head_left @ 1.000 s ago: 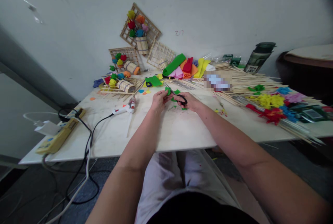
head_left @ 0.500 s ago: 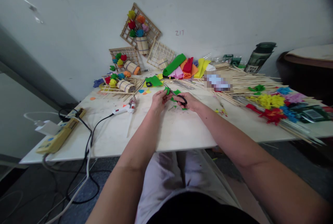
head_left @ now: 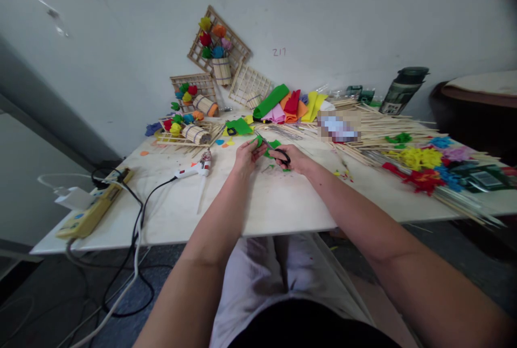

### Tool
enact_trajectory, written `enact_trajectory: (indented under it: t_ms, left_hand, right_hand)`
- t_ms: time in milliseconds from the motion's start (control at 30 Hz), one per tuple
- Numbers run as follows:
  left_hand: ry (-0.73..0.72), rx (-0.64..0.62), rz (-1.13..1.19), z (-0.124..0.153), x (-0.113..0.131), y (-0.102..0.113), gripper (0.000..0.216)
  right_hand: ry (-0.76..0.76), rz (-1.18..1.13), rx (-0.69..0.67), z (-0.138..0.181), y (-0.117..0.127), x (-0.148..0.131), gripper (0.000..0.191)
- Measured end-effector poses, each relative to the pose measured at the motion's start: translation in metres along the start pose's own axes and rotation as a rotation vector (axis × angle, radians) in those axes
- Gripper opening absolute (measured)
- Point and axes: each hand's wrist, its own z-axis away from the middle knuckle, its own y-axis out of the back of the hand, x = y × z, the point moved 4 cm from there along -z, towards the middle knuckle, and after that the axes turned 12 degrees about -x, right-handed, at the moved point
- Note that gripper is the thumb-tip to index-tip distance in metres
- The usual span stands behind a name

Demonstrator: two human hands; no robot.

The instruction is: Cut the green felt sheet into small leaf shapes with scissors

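Note:
My left hand (head_left: 246,155) pinches a small piece of green felt-like sheet (head_left: 259,140) between thumb and fingers above the middle of the table. In my right hand (head_left: 295,159) is a pair of scissors (head_left: 285,157) with black handles, its fingers through the loops. The blades point to the upper left and meet the green piece at my left fingertips. Green scraps (head_left: 275,145) lie under and beside the scissors. Behind my hands rests a larger green sheet (head_left: 238,125) with a black ring-shaped object (head_left: 231,131) on it.
A white glue gun (head_left: 194,170) and yellow power strip (head_left: 95,202) with cables are at left. Stick baskets with colourful flowers (head_left: 196,132) stand behind. Rolled coloured sheets (head_left: 271,101), wooden sticks (head_left: 383,127), pipe-cleaner bundles (head_left: 422,158) and a dark bottle (head_left: 404,89) spread to the right.
Both hands stay in nearly the same place. The scissors and the green piece have shifted only very slightly; the grip of each hand is the same.

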Motion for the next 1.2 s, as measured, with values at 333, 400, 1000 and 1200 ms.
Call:
enact_trajectory:
  t_ms: [333, 400, 1000, 1200]
  left_hand:
    - [0.007, -0.011, -0.042, 0.0000, -0.0005, 0.0007, 0.007]
    - [0.019, -0.013, -0.056, -0.0002, -0.0014, 0.0009, 0.008]
    - [0.027, -0.040, -0.084, -0.0005, -0.0020, 0.0046, 0.006]
    - [0.038, -0.047, -0.048, 0.0014, -0.0005, 0.0035, 0.023]
  right_hand:
    - [-0.001, 0.008, -0.032, -0.0021, 0.0033, 0.0036, 0.019]
    - [-0.003, 0.010, -0.038, -0.0021, 0.0042, 0.0042, 0.017]
    - [0.019, 0.019, -0.031, -0.0051, 0.0069, 0.0059, 0.014]
    - [0.032, 0.041, -0.010, -0.0033, 0.0071, 0.0036, 0.014]
